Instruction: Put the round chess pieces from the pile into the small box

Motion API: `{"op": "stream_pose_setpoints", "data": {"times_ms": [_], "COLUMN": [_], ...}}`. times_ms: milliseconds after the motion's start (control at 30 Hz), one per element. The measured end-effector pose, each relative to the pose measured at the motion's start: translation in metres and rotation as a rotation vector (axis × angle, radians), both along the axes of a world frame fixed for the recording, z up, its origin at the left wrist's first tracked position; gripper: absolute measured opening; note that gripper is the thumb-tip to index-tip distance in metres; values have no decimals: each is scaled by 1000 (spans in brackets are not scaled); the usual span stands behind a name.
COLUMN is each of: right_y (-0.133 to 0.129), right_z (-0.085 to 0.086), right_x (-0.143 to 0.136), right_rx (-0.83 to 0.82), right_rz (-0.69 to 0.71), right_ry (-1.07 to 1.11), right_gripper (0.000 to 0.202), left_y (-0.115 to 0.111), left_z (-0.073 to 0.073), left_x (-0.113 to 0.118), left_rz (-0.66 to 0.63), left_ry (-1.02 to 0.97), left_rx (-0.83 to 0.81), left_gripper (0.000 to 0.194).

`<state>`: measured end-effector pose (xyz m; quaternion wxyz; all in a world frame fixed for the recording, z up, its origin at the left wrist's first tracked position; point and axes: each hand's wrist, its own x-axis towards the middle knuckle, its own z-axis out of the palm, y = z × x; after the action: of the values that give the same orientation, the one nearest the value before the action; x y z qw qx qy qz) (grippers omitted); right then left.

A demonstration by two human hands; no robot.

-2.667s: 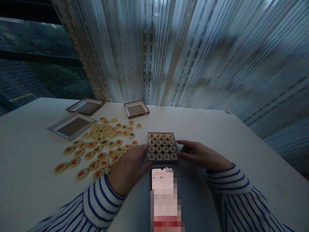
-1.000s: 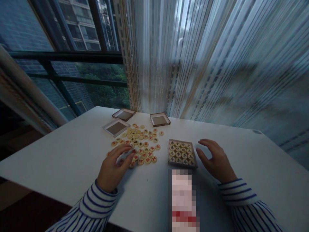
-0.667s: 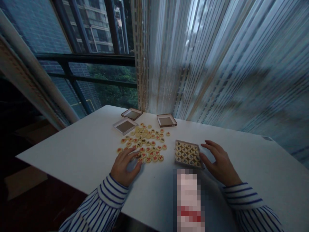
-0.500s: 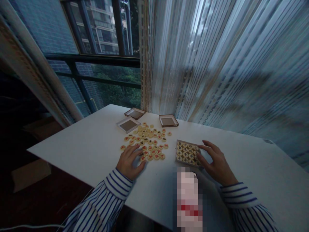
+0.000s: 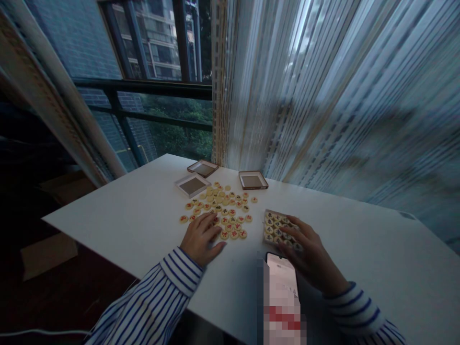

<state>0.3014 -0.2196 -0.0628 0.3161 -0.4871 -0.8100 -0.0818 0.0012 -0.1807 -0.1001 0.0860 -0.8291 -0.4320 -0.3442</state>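
Observation:
Loose Chinese chess pieces (image 5: 234,234) lie spread on the white table, some with red or black characters up and several blank side up. My left hand (image 5: 201,239) rests palm down at the near left of this spread, fingers apart and covering a few pieces. To the right is a shallow box (image 5: 266,239) filled with rows of chess pieces (image 5: 276,232) marked in black. My right hand (image 5: 307,249) lies over the right part of this box with its fingers stretched across the pieces, hiding some of them.
A phone (image 5: 282,282) with its screen lit lies at the near table edge, partly blurred out. At the back are a white tray (image 5: 181,191), a brown-rimmed box lid (image 5: 192,171) and another brown-rimmed lid (image 5: 264,186). String curtains (image 5: 287,96) hang behind the table (image 5: 118,206).
My right hand has moved left from the box's right edge to over its pieces. My left hand has shifted slightly right over the loose pieces. The view has turned slightly.

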Motion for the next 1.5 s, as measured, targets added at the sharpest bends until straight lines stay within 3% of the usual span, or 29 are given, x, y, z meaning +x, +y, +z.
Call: {"op": "stream_pose_setpoints", "data": {"times_ms": [233, 1000, 1200, 1500], "right_y": [-5, -7, -7, -5], "right_z": [-2, 0, 3, 11], "right_x": [-3, -6, -5, -3], "right_rx": [-55, -21, 81, 262], "right_rz": [3, 14, 27, 66], "right_ry": [-3, -28, 0, 63], "right_gripper": [29, 30, 23, 18], "left_y": [5, 7, -2, 3], "left_z": [17, 14, 26, 55], "left_x": [12, 10, 17, 61], "left_rz": [-26, -52, -96, -228], "left_ry": [61, 1, -132, -277], "left_rx": [-24, 64, 112, 18], "left_gripper": [20, 16, 16, 19]}}
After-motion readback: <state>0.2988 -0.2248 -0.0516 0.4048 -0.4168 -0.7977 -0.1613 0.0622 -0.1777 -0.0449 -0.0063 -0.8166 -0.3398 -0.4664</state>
